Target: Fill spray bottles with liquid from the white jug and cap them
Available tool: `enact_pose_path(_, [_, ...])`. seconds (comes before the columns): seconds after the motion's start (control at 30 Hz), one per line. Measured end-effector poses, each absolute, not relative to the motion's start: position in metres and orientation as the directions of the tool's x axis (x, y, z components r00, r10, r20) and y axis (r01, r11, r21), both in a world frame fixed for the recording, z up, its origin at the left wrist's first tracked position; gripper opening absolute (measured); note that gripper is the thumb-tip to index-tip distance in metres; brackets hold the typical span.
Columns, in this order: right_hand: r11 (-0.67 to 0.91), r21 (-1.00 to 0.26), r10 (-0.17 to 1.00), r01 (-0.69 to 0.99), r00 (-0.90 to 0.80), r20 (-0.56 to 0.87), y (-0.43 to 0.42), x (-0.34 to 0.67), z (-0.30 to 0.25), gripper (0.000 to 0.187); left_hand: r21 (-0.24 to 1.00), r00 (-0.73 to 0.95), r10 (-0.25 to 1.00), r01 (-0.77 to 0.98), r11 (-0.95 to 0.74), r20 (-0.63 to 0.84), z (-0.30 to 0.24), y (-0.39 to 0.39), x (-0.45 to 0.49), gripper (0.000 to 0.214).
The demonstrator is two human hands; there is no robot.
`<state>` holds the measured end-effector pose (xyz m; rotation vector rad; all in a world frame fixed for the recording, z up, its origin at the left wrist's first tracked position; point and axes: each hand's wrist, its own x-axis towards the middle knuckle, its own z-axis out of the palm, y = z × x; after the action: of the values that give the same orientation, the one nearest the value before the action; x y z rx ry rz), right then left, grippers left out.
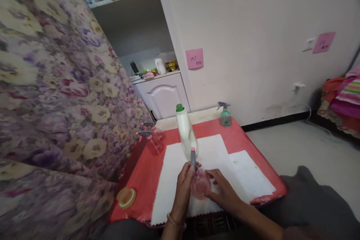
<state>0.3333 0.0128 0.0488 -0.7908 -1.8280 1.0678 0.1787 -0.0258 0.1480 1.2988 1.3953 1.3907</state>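
A clear pink spray bottle (201, 185) with a grey and pink spray head is tilted between my two hands, over the near part of a white cloth (170, 180). My left hand (185, 178) is closed around the spray head and neck. Fingers and thumb of my right hand (223, 191) curve around the bottle's round body from the right. Just beyond my hands stands a large whitish bottle (185, 131) with a green top.
Two pink spray bottles (155, 145) stand at the table's left, a green spray bottle (225, 117) at the far right. A yellowish round lid or jar (126, 197) lies near left. White paper (250, 174) covers the right side of the red tablecloth (137, 191). A floral curtain (70, 101) borders the left.
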Motion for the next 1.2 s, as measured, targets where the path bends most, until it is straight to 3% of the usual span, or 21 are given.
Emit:
enact_pose_path(0.33, [0.437,-0.899,0.803,-0.034,-0.437,0.406,0.023,0.314,0.073,0.06,0.989,-0.191,0.97,0.008,-0.149,0.148,0.148,-0.026,0.186,0.034])
enact_pose_path(0.53, [0.386,-0.922,0.853,-0.028,-0.369,0.368,0.023,0.293,0.078,0.067,0.987,-0.211,0.967,-0.03,-0.155,0.145,0.146,-0.026,0.186,0.037])
enact_pose_path(0.83, [0.432,-0.884,0.815,-0.181,-0.342,0.468,0.023,0.302,0.095,0.03,0.983,-0.189,0.969,-0.059,-0.172,0.158,0.135,-0.022,0.181,0.041])
enact_pose_path(1.0, [0.388,-0.908,0.812,-0.157,-0.408,0.418,0.031,0.298,0.112,0.016,0.984,-0.184,0.972,-0.073,-0.163,0.147,0.143,-0.022,0.179,0.036])
enact_pose_path(1.2, [0.251,-0.927,0.71,-0.279,-0.598,0.373,0.046,0.301,0.118,0.025,0.987,-0.216,0.965,-0.035,-0.158,0.147,0.144,-0.018,0.184,0.032])
